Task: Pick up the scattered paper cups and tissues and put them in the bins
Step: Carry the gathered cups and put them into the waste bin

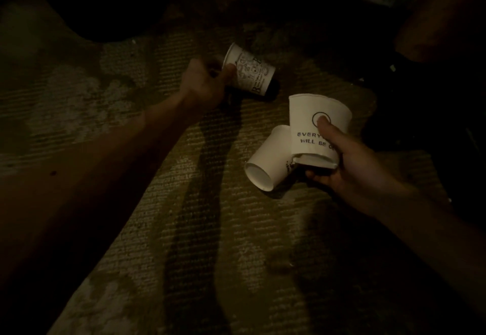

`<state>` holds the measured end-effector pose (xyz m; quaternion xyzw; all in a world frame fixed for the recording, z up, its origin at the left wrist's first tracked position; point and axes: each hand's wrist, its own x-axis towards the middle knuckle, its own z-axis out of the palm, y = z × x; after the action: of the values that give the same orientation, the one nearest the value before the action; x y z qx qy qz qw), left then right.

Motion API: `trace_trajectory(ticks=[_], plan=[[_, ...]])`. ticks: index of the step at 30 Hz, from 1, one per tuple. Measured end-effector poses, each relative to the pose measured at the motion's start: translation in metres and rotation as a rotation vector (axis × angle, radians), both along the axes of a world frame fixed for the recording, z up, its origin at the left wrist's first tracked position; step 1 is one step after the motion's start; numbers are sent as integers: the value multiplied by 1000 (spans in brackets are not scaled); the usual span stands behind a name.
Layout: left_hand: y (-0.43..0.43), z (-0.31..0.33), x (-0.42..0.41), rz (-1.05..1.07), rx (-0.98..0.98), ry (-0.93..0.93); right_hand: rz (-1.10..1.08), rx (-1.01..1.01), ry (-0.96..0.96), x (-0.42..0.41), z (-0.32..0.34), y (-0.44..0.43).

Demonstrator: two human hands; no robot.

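The printed cup (253,74) lies on its side at the far middle of my view, its open mouth turned to the left, and my left hand (202,84) has it by the rim end, thumb and fingers curled round it; the picture is blurred there and I cannot tell whether the cup is clear of the carpet (210,229). Nearer and to the right, my right hand (349,166) grips a squashed cup (307,129) with dark lettering, thumb pressed on its front and fingers curled beneath its crumpled base. A plain cup (268,158) slants out from behind that one, round end toward me, touching it; whether the hand holds it too I cannot tell. The ribbed, patterned carpet runs under everything, dimly lit, and both forearms cast long shadows across it.
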<state>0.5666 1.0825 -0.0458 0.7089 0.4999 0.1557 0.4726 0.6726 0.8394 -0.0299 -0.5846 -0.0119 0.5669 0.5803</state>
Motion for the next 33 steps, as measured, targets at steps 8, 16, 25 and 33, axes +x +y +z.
trace_trajectory(ticks=[8, 16, 25, 33], plan=[[-32, 27, -51, -21, -64, -9, -75, -32, 38, -10, 20, -5], [-112, 185, -134, -146, -125, 220, -114, -135, 111, -73, 181, -49], [-127, 550, -174, -564, -319, 97, -149, -55, 158, -121, 546, -34], [-114, 798, -202, -675, -220, -166, -101, 122, 28, -153, 789, -28]])
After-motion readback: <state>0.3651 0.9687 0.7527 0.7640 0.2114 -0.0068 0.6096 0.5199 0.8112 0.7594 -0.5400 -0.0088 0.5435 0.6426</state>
